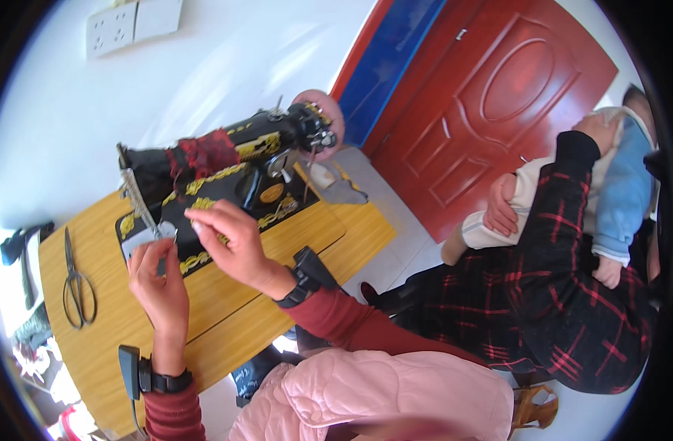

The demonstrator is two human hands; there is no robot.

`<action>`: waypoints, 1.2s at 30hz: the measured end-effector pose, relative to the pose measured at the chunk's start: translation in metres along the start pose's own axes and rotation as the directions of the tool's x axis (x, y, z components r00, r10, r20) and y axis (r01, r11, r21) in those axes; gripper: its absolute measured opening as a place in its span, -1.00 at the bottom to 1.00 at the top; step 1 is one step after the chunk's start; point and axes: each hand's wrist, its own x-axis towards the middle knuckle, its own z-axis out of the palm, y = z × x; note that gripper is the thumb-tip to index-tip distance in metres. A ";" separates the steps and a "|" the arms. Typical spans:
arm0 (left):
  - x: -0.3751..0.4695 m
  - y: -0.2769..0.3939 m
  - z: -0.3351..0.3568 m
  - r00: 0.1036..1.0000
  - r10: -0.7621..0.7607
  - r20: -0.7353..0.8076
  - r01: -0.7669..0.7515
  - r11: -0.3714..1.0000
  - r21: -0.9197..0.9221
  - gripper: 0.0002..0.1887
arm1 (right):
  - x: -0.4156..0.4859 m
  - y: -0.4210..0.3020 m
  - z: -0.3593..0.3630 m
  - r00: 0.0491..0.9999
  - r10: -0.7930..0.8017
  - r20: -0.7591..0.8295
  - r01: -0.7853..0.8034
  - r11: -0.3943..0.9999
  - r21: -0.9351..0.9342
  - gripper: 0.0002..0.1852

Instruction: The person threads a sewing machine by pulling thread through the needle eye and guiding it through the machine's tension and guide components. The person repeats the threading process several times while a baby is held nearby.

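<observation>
A black sewing machine (259, 138) with gold decoration stands on a wooden sewing table (226, 325). My left hand (161, 286) is at its needle end, thumb and fingers bent together just in front of the presser foot (159, 229). Whatever may be between those fingertips is too small to make out. Above the machine bed (199, 237), my right hand (232, 242) has its thumb and index finger close together, pointing towards the needle area. No thread is visible at these fingertips. Dark red patterned cloth (207, 154) is wrapped around the machine arm.
Black-handled scissors (78, 292) lie on the table's left. A pink-covered handwheel (336, 124) is at the machine's far end, beside grey cloth (342, 190). To the right, a person in plaid clothing (551, 292) holds a child (617, 187) near a red door (496, 105).
</observation>
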 end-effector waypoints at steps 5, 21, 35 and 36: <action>-0.004 -0.018 0.004 0.997 -0.083 0.006 0.083 0.994 -0.065 -0.93 | -0.007 0.011 0.007 0.998 0.055 -0.021 -0.055 0.998 -0.001 -0.77; 0.001 -0.056 0.013 0.982 -0.177 -0.070 0.159 0.965 -0.208 -0.91 | -0.014 0.037 0.010 0.978 0.204 0.029 -0.204 0.979 -0.027 -0.83; 0.004 -0.078 0.022 0.832 -0.554 -0.010 0.545 0.822 -0.166 -0.93 | -0.015 0.044 0.013 0.938 0.332 0.097 -0.335 0.942 0.014 -0.80; 0.003 -0.080 0.025 0.836 -0.548 -0.021 0.538 0.827 -0.163 -0.95 | -0.015 0.045 0.013 0.937 0.335 0.099 -0.339 0.940 0.024 -0.80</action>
